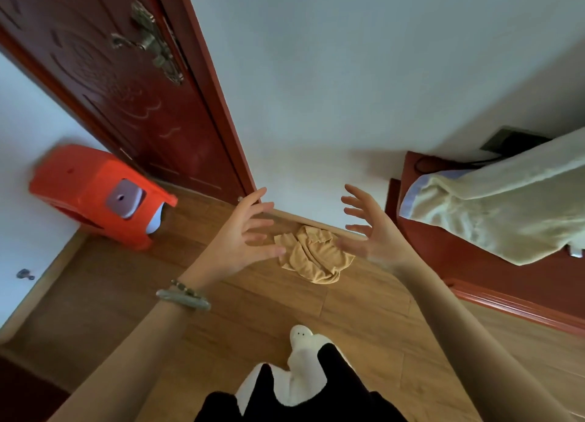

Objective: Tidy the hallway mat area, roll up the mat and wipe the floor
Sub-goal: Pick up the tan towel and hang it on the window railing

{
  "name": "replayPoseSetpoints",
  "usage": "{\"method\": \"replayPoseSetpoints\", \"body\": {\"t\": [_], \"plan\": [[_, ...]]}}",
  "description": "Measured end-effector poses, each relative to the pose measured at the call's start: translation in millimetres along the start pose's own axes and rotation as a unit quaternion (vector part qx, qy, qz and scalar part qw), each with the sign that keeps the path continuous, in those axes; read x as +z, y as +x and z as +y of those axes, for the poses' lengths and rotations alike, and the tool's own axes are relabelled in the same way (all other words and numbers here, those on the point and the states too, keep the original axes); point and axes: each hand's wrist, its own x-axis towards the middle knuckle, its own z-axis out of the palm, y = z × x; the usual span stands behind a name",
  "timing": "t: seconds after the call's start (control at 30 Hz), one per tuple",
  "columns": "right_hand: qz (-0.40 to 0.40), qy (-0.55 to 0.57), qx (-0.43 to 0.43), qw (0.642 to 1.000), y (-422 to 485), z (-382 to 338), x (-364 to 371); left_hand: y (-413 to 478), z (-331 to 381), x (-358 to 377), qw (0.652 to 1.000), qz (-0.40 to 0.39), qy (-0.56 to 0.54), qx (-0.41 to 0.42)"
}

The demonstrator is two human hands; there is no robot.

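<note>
A crumpled tan cloth (316,255) lies on the wooden floor (253,310) against the skirting of the white wall. My left hand (245,234) hovers just left of it with fingers spread, holding nothing. My right hand (370,228) hovers just right of it, also with fingers spread and empty. Both hands are raised above the floor and face each other across the cloth. No mat is in view.
An orange plastic stool (95,196) stands at the left by the dark red door (126,89). A red wooden bed frame (474,263) with a pale blanket (506,206) fills the right. My white slippers (304,358) are on the floor below.
</note>
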Motion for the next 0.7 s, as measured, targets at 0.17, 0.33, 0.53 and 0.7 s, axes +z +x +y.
{"method": "replayPoseSetpoints", "body": {"t": [0.17,0.33,0.53,0.7], "plan": [[0.037,0.008,0.032,0.999,28,10,6,40,-15,-20,0.999,-0.031,0.006,-0.011],[0.064,0.007,0.065,0.996,54,32,20,83,-44,-37,0.998,-0.063,0.020,-0.026],[0.104,-0.013,0.107,0.989,85,90,53,137,-111,-49,0.989,-0.116,0.072,-0.052],[0.142,-0.007,0.131,0.981,116,179,83,184,-205,-41,0.986,-0.124,0.094,-0.068]]}}
